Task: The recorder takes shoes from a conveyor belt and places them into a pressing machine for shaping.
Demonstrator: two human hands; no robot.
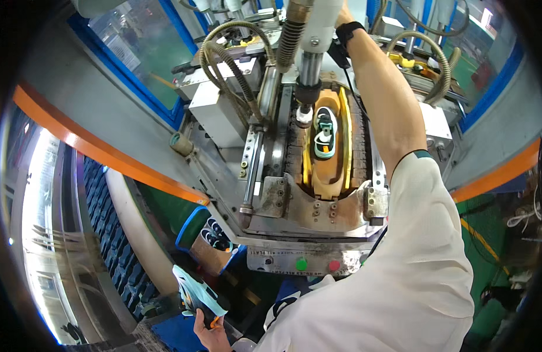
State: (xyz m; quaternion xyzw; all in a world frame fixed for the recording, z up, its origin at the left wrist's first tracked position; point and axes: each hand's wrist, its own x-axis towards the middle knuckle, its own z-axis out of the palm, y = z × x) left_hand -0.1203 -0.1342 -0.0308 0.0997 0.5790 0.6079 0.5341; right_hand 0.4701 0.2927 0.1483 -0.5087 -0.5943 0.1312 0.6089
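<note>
My left hand (211, 337), low at the left, grips a light teal shoe (196, 291) with a dark part and a bit of orange showing. A second shoe (324, 134), teal, white and black with laces, lies in the tan cradle (326, 186) of the press, between yellow side strips. My right arm stretches up past the cradle's right side, a black band round the wrist. Little of my right hand (343, 16) shows at the top edge, beside the white cylinder (322, 23); its fingers are hidden. The cylinder's metal rod ends just above the cradle's left side.
A green button (301, 264) and a red button (334, 266) sit on the press's front panel. Dark shoes rest in a blue-rimmed tray (207, 258) at lower left. Ribbed hoses (228, 70) arch over the left side. An orange curved edge (106, 157) borders the machine opening.
</note>
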